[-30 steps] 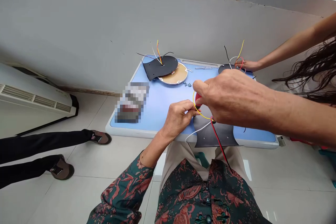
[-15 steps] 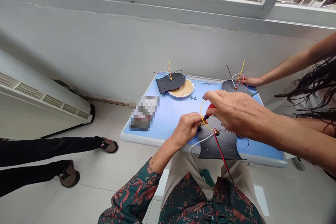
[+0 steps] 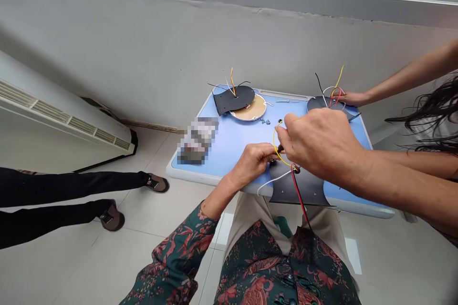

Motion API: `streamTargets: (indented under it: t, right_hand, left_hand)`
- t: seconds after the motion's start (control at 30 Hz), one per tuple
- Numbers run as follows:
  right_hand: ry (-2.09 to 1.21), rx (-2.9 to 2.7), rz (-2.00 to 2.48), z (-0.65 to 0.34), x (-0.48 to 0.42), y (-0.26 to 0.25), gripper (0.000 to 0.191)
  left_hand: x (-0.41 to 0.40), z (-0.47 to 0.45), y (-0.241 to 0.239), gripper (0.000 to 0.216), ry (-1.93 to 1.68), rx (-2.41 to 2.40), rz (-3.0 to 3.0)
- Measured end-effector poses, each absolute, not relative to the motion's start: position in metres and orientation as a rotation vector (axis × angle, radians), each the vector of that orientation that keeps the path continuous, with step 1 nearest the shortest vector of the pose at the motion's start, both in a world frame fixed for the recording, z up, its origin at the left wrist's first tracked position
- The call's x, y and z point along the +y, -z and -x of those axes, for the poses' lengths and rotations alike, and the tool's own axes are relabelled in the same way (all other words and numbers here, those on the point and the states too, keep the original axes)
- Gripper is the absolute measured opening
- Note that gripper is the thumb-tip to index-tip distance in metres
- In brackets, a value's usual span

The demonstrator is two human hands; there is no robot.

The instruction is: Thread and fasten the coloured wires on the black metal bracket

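A black metal plate point(image 3: 298, 190) lies at the table's front edge, its round part largely covered by my right hand. Yellow, white, red and black wires point(image 3: 297, 186) come up through a hole in it. My right hand point(image 3: 315, 138) is closed round a screwdriver point(image 3: 281, 148); only its dark lower part shows, held over the plate. Close by, my left hand point(image 3: 255, 159) pinches at the screwdriver's tip, at the plate's left side. What sits between the left fingers is hidden.
The blue table point(image 3: 229, 147) bears another wired black plate point(image 3: 236, 97) over a tan disc point(image 3: 252, 109), small screws point(image 3: 265, 121), a metal rod point(image 3: 287, 101) and a blurred packet point(image 3: 198, 140). At right, a co-worker's hand point(image 3: 352, 98) touches a third plate point(image 3: 317, 103). Someone's legs point(image 3: 71, 188) stand left.
The view has tipped downward, so the table sits higher in the picture. My right hand has turned over the screwdriver, hiding its red handle. The left hand keeps its pinch.
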State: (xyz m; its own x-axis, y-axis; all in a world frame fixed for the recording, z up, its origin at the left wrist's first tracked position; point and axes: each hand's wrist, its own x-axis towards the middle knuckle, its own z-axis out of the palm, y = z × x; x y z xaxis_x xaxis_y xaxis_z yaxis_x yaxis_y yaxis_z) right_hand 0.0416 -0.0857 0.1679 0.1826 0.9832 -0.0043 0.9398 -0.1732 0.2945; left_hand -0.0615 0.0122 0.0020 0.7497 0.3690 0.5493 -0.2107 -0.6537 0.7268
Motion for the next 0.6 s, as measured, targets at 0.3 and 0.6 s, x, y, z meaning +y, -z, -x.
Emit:
streamTargets:
  t: [0.3, 0.6]
  right_hand:
    - [-0.175, 1.991, -1.973, -0.051, -0.08, -0.181, 0.015]
    - [-0.1, 2.136, -2.033, -0.041, -0.078, -0.174, 0.01]
  left_hand:
    - [0.007, 0.061, -0.007, 0.017, -0.937, 0.372, -2.068]
    - [0.008, 0.066, -0.007, 0.021, -1.002, 0.305, -2.101]
